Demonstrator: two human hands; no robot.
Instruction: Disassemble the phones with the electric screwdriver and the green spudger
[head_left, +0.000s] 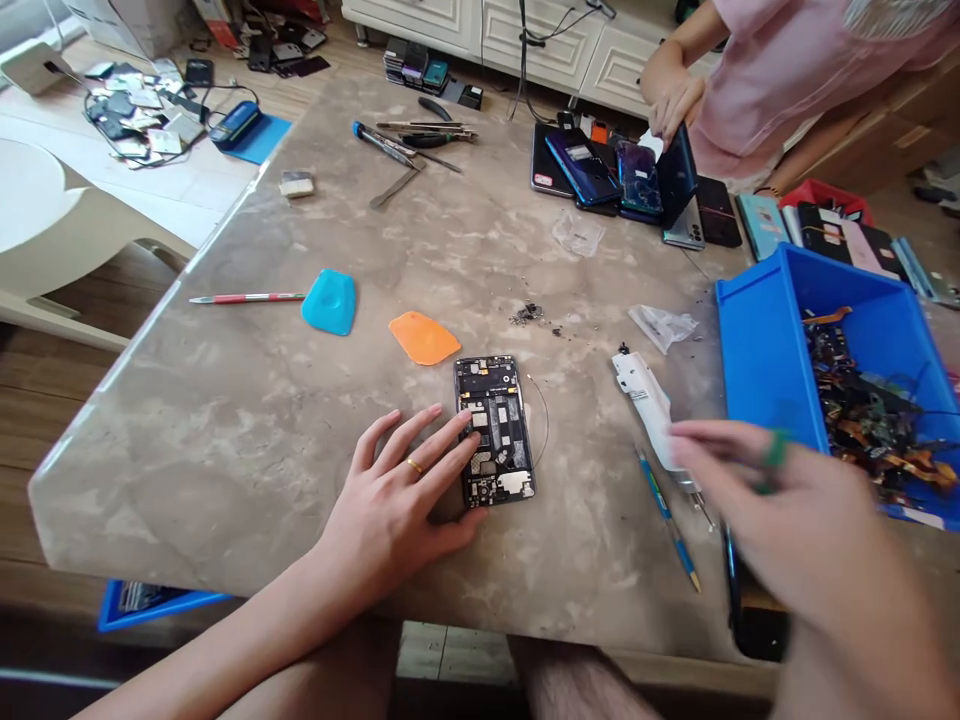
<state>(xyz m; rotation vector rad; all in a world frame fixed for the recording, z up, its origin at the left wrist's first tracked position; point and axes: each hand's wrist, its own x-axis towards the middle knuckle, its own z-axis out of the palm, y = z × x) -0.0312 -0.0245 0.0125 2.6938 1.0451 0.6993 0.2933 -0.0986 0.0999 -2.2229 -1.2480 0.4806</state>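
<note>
Left hand open, fingers spread flat on the opened smartphone chassis, steadying it on the counter; orange plastic pry pick just ahead of the hand. Right hand blurred, fingers curled, beside a white strip, near the blue parts bin; cannot tell whether it holds anything.

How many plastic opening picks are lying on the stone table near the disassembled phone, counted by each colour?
Blue plastic opening pick: 1
Orange plastic opening pick: 1
Total: 2
</note>
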